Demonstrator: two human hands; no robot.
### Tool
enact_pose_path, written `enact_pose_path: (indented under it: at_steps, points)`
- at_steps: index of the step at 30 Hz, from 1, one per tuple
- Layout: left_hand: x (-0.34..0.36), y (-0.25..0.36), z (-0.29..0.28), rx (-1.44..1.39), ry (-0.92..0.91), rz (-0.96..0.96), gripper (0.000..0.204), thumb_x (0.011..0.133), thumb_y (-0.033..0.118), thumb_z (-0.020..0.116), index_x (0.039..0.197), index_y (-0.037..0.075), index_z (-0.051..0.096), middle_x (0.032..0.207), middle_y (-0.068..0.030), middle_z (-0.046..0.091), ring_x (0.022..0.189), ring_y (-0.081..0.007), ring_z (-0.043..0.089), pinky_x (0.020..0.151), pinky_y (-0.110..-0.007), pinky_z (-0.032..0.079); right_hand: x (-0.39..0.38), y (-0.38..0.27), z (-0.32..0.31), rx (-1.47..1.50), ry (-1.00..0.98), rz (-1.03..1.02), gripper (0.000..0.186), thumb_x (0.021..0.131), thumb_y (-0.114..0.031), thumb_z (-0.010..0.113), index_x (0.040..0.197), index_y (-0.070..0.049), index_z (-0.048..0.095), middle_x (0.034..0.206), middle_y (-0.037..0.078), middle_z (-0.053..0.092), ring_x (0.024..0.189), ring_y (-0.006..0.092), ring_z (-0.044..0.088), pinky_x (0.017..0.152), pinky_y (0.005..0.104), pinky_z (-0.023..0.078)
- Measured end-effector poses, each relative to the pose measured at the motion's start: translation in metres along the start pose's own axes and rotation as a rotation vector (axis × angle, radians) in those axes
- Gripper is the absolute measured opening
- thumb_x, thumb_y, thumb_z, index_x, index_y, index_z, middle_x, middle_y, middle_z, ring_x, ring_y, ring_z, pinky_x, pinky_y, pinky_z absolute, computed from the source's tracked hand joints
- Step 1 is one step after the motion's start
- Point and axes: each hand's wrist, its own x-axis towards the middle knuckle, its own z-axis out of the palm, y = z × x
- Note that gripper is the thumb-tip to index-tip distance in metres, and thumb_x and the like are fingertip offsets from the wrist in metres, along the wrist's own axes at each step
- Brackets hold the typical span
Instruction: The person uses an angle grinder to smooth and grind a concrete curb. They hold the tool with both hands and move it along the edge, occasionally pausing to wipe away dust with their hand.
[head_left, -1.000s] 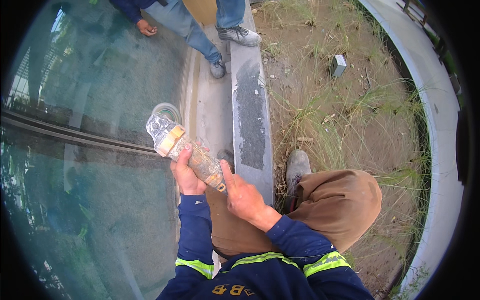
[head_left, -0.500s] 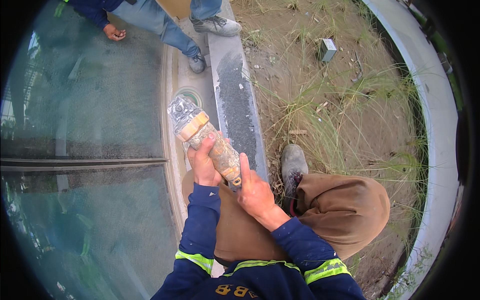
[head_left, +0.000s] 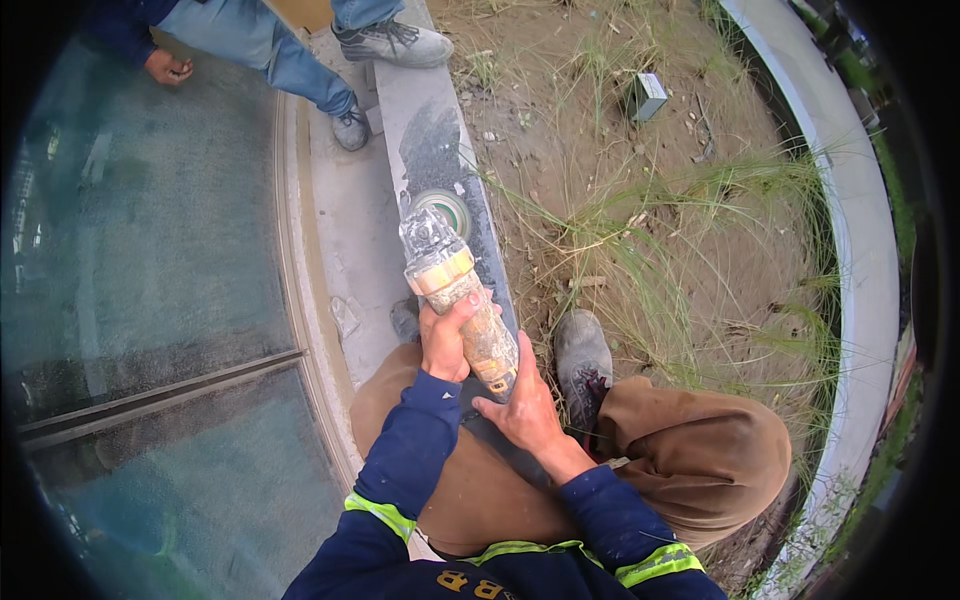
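Observation:
A dust-caked yellow angle grinder [head_left: 445,270] lies diagonally in my grip. My left hand [head_left: 445,340] is closed round its body behind the head, while my right hand [head_left: 525,410] holds the rear end. Its round disc [head_left: 447,207], with a green ring, is over the dark, rough patch on the grey stone ledge [head_left: 418,80]. Whether the disc touches the stone, I cannot tell. My knees and boots are either side of or on the ledge, which is partly hidden under me.
Left are dusty glass panels [head_left: 150,220] in a frame. A co-worker's legs [head_left: 315,85] and hand [head_left: 170,68] are at the upper left. Right are sandy soil with grass [head_left: 640,240], a grey box [head_left: 646,98] and a curved pale edge [head_left: 865,280].
The grinder and both my hands have swung rightward, from beside the glass to over the stone ledge. My right index finger has lowered along the tool. The view has shifted slightly.

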Motion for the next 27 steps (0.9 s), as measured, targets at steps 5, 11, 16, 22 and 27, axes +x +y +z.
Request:
enact_pose_path:
  at_steps: [5,11,16,22,27]
  points:
    - [0.002,-0.007,-0.007,-0.084,-0.006,-0.051,0.037,0.085,0.016,0.068,0.116,-0.001,0.059,0.097,-0.0132,0.067,0.082,-0.0257,0.069,0.072,-0.04,0.059,0.002,-0.015,0.0,-0.155,-0.092,0.173,0.113,0.071,-0.032,0.087,0.15,0.002,0.015,0.127,0.034,0.056,0.104,0.0486,0.063,0.084,0.0485,0.055]
    - [0.006,0.004,-0.005,-0.095,-0.015,-0.056,0.027,0.084,0.012,0.072,0.107,0.001,0.066,0.091,-0.0066,0.068,0.079,-0.0182,0.067,0.071,-0.034,0.054,-0.002,-0.026,0.0,-0.272,-0.103,0.041,0.123,0.068,-0.029,0.089,0.151,0.003,0.005,0.115,0.035,0.061,0.094,0.0486,0.066,0.077,0.0487,0.056]
    - [0.001,-0.002,-0.005,-0.081,0.066,-0.035,0.027,0.083,0.012,0.074,0.108,0.002,0.068,0.094,-0.0056,0.069,0.079,-0.0156,0.065,0.071,-0.033,0.053,-0.007,-0.016,0.005,-0.417,-0.129,0.012,0.104,0.076,-0.008,0.07,0.151,0.006,-0.001,0.107,0.035,0.062,0.084,0.0485,0.066,0.072,0.0517,0.055]
    - [-0.002,-0.002,-0.004,-0.026,0.045,0.04,0.031,0.081,0.011,0.077,0.108,0.001,0.066,0.094,-0.007,0.069,0.081,-0.0163,0.065,0.072,-0.034,0.054,-0.008,-0.018,0.008,-0.425,-0.074,0.025,0.103,0.073,-0.005,0.065,0.151,0.004,-0.002,0.091,0.034,0.065,0.079,0.0514,0.065,0.07,0.0548,0.054]
    - [0.0,-0.007,-0.004,-0.031,0.013,0.078,0.035,0.079,0.011,0.078,0.11,0.001,0.063,0.095,-0.0077,0.069,0.082,-0.0168,0.065,0.074,-0.034,0.054,-0.009,-0.003,0.011,-0.322,-0.042,-0.073,0.103,0.076,-0.008,0.069,0.151,0.005,-0.001,0.111,0.036,0.061,0.09,0.0504,0.065,0.076,0.0517,0.055]
